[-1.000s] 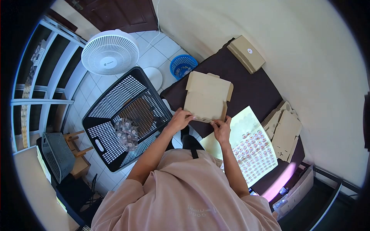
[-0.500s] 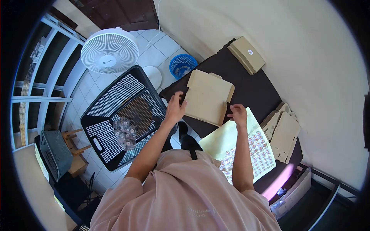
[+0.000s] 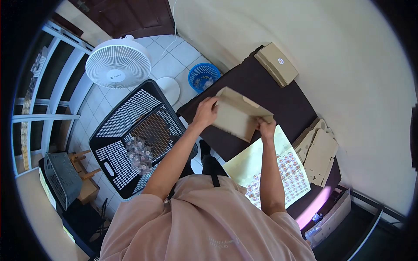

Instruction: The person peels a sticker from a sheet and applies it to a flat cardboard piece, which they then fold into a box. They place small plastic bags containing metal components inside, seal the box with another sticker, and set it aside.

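A tan cardboard box (image 3: 235, 114) with raised side walls lies over the dark cloth of the table (image 3: 278, 102). My left hand (image 3: 205, 112) grips its left wall, fingers bent over the edge. At the right corner, my right hand (image 3: 266, 127) pinches the cardboard between thumb and fingers. Just below my right hand is a pale yellow sheet (image 3: 244, 158) bearing rows of round stickers, partly covered by my forearm.
A closed box (image 3: 277, 64) sits at the table's far end, and flat cardboard pieces (image 3: 321, 156) lie at the right. On the left are a black crate (image 3: 126, 108) holding small clear items, a white fan (image 3: 118, 65) and a blue basket (image 3: 203, 71).
Both hands have closed on the cardboard. Its sides, which lay flatter before, now stand up as walls, and my left hand has moved slightly right.
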The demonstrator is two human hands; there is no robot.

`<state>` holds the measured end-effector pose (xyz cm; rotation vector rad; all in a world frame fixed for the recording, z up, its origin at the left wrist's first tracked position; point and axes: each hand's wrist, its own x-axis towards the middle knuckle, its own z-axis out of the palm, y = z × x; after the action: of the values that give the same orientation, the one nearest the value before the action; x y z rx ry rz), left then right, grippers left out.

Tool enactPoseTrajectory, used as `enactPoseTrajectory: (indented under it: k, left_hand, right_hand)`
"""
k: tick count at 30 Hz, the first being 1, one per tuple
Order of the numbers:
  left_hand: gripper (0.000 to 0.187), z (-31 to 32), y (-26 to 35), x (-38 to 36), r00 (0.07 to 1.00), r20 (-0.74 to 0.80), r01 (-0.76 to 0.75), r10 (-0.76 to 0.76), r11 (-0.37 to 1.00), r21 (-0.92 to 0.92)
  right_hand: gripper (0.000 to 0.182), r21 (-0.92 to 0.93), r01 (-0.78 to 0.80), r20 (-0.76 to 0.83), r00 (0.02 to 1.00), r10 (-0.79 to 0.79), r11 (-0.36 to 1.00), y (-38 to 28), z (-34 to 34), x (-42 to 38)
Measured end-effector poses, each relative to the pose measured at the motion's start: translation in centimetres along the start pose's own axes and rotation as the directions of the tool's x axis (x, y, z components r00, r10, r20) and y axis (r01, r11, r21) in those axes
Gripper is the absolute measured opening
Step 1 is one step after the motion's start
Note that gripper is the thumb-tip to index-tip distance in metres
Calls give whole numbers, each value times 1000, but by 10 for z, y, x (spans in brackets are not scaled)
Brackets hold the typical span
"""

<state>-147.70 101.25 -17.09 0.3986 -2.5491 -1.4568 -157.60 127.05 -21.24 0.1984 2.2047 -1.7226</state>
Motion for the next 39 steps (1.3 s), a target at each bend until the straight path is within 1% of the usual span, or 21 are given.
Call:
enactPoseTrajectory:
  k: [1,3,7,9,11,12,14,16,18,20,22,25,29,30,31,32,33,34,36,37,39]
  left_hand:
    - [34,3,5,11,996,-3,-94,94,995,-41]
    - [38,11,15,31,992,29,-122,122,992,-24]
    - [39,-4,43,33,985,-49,-170,166,979,-108]
    - [38,-17,36,9,976,-111,-199,187,973,-114]
    - [36,-44,36,-28,999,7,44,-44,966,-253]
    - [33,-53,30,-49,997,-48,40,-57,955,-295]
    - [33,-71,9,-95,985,-123,75,-123,939,-336]
    - [32,-82,-19,-143,949,-227,119,-217,916,-382]
    - [31,-95,-53,-192,885,-333,186,-327,901,-391]
    - [31,-109,-90,-239,800,-418,288,-431,886,-364]
    - [30,-127,-126,-283,692,-494,454,-527,849,-270]
    - [26,-148,-193,-345,537,-619,710,-573,703,-36]
    - [21,-167,-255,-399,353,-534,907,-768,420,-4]
    - [22,-169,-274,-407,264,-461,932,-847,347,-104]
    - [21,-172,-287,-404,1,-291,881,-957,139,-453]
    - [20,-169,-300,-406,-46,-230,754,-972,117,-646]
    - [20,-166,-314,-409,-82,-164,588,-983,85,-804]
    - [20,-163,-331,-409,-81,-154,581,-985,79,-810]
    - [28,-147,-363,-411,-57,-6,208,-998,-6,-978]
    - [28,-141,-379,-410,-57,12,199,-998,-24,-980]
    - [37,-137,-401,-398,-472,-26,314,-881,-141,-939]
  right_hand:
    - [10,-5,-3,6,1000,3,1000,-6,-3,8]
    - [7,116,-56,-156,985,74,992,-23,-9,32]
    - [19,287,33,-239,970,39,957,-24,-26,109]
    - [27,229,1,-259,964,60,973,-23,-31,152]
    - [32,302,13,-284,956,76,953,-40,-25,162]
    - [37,259,-16,-289,953,93,966,-38,-28,174]
    - [28,159,-45,-396,912,105,986,-46,-20,173]
    - [37,-422,-158,-402,915,-28,893,-92,0,129]
    - [41,-422,-124,-329,944,-25,898,-86,-1,130]
    - [46,-419,-91,-265,964,-26,904,-72,-14,141]
    - [64,30,21,-207,978,-14,999,-50,-27,150]
    - [67,4,3,-329,944,-1,1000,-54,-27,111]
    - [56,-42,-33,-262,965,21,999,-34,-44,43]
    - [54,-60,-60,-229,972,45,996,-29,-46,24]
    - [50,-81,-84,-239,969,63,993,-32,-38,-5]
    - [46,-104,-109,-250,965,80,989,-39,-29,-37]
    - [40,-140,-154,-273,956,111,978,-31,-30,-52]
    - [38,-113,-200,-251,953,167,973,-28,-32,-72]
    - [36,-243,-226,-194,964,181,943,-31,-25,-112]
    - [36,-264,-211,-162,972,172,941,-21,-33,-123]
    - [36,-374,-207,-80,978,191,904,-25,-29,-155]
